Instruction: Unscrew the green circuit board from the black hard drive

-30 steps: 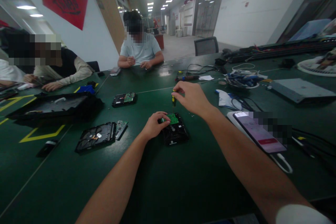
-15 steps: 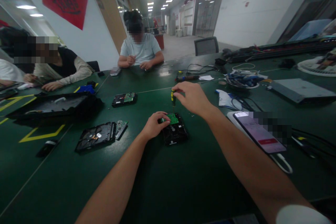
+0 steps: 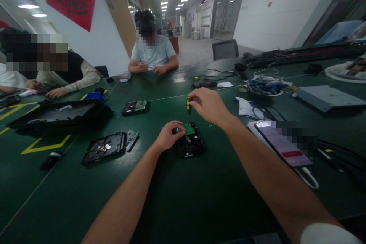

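A black hard drive point(image 3: 191, 146) lies on the dark green table in front of me, its green circuit board point(image 3: 189, 129) facing up. My right hand point(image 3: 208, 105) pinches the handle of a yellow-and-black screwdriver point(image 3: 189, 106). The screwdriver stands upright, with its tip down at the far part of the circuit board. At the drive's left edge, my left hand point(image 3: 170, 136) is closed, thumb and fingers against the board and drive side. Whether something small sits between those fingers is hidden. A few tiny bits, perhaps screws point(image 3: 210, 125), lie right of the drive.
To the left are another hard drive point(image 3: 104, 148), a detached circuit board point(image 3: 132, 141), a third drive point(image 3: 135, 107) and a black tray point(image 3: 58, 116). A phone point(image 3: 283, 143) lies by my right forearm, near a metal box point(image 3: 330, 97). Co-workers sit across point(image 3: 154, 51) and at left.
The screwdriver and my right hand stay nearly in place over the board. My left hand keeps its spot. The co-worker at the left has shifted their head slightly.
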The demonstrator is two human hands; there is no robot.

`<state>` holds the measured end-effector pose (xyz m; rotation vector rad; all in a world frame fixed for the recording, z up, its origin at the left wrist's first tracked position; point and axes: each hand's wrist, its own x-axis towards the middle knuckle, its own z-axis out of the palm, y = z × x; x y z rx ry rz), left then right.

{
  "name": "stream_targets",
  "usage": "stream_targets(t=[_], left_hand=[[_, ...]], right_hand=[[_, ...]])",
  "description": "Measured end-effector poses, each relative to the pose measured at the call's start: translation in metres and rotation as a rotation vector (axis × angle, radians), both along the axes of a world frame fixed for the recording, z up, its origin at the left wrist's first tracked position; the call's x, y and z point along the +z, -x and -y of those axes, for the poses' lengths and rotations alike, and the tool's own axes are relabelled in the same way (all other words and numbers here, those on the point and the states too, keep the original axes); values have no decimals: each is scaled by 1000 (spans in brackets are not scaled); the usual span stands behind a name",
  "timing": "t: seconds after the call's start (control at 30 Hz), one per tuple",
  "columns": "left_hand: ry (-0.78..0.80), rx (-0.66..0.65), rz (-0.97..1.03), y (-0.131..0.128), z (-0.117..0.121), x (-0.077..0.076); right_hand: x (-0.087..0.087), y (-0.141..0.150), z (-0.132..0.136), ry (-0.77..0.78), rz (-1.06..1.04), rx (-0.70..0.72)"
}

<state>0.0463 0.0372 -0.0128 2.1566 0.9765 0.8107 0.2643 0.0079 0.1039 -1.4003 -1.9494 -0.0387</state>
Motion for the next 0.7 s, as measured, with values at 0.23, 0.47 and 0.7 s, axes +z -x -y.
stream_targets(t=[0.23,0.47,0.7], left_hand=[[-2,6,-5,0,0,0],[1,8,-12,0,1,1],[7,8,-8,0,1,1]], right_hand=[[0,0,0,32,-41,-9],[2,1,2,21,-5,-3],[2,1,2,43,-87,32]])
